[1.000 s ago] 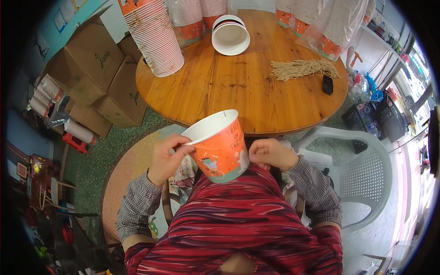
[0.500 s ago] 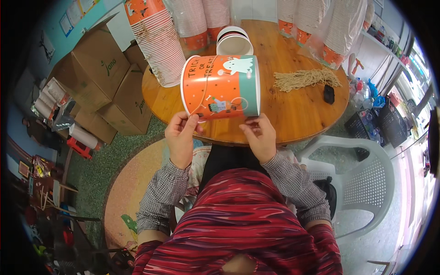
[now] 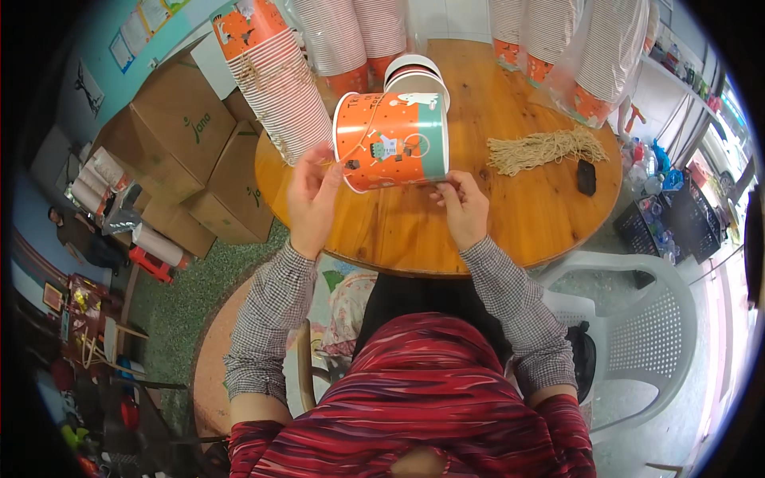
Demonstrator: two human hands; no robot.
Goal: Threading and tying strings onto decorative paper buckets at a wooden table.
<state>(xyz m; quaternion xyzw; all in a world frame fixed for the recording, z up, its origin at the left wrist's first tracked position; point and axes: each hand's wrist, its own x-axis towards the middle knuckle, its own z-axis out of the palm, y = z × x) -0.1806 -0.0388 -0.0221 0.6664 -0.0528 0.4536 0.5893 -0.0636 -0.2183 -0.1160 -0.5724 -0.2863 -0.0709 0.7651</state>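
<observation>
An orange and teal paper bucket (image 3: pixel 394 143) lies on its side in the air above the table's near half, tipped slightly. Its white-rimmed end faces left, and a thin twine string runs across its printed side. My left hand (image 3: pixel 312 199) grips that rim at its lower left, thumb in front, other fingers partly hidden. At the teal end, the thumb and fingers of my right hand (image 3: pixel 464 209) pinch the lower edge. Just behind it, white-rimmed paper buckets (image 3: pixel 414 73) rest on the table. To the right lies a bundle of tan twine (image 3: pixel 546 151).
The round wooden table (image 3: pixel 526 215) carries a tall leaning bucket stack (image 3: pixel 275 88) at left and bagged stacks (image 3: pixel 613 56) at the back right. A small black object (image 3: pixel 586 178) sits by the twine. Cardboard boxes (image 3: pixel 179 131) stand left; a plastic chair (image 3: pixel 637 342) is at right.
The bucket has turned so its printed side rolled away from me, and it sits nearer the buckets behind. Both hands have moved farther forward with it, the left higher along the rim.
</observation>
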